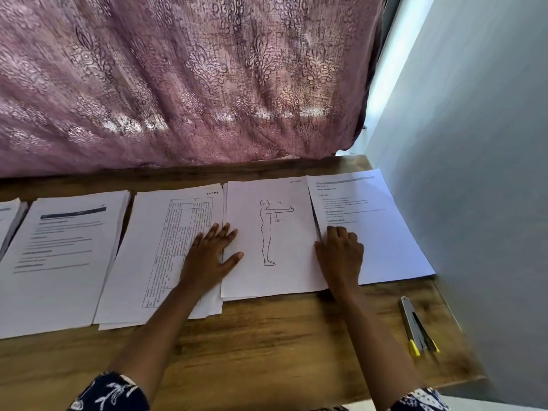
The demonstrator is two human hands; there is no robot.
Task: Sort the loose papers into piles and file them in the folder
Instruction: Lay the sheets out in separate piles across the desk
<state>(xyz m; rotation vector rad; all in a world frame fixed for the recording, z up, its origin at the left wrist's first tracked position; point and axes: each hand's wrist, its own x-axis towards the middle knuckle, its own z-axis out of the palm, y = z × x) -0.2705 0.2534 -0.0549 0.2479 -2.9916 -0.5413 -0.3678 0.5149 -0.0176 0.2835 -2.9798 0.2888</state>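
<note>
Wooden worktop (267, 336) set against a pink patterned curtain (178, 84), grey wall (474, 143) to the right. Papers lie in a row of five piles across the far half: end pile (7, 215) cut off at the left edge, text pile (59, 262), table pile (166, 247), figure pile (275, 232), right pile (370, 226). No folder in view. A metal tool (415, 324) with yellow tips lies near the right edge, apart from the papers.

Left grip (210, 253): released, palm flat, fingers spread across the seam between table pile and figure pile. Right grip (341, 253): fingers curled, knuckles up, at the seam where figure pile meets right pile. Whether it pinches a sheet edge cannot be told.

Assessment: sorting appears largely done; the step in hand looks like squaring the figure pile between both grips. Filing not begun.

Recommendations:
- Press the two long edges inward evenly so the sheets align without buckling.
- The figure pile touches its neighbours on both sides; separate it first, or sheets may catch and mix.
- Lower sheets show at the near edge; tap that edge flush.
- Keep the flat palm light, as weight pins sheets out of line.
</note>
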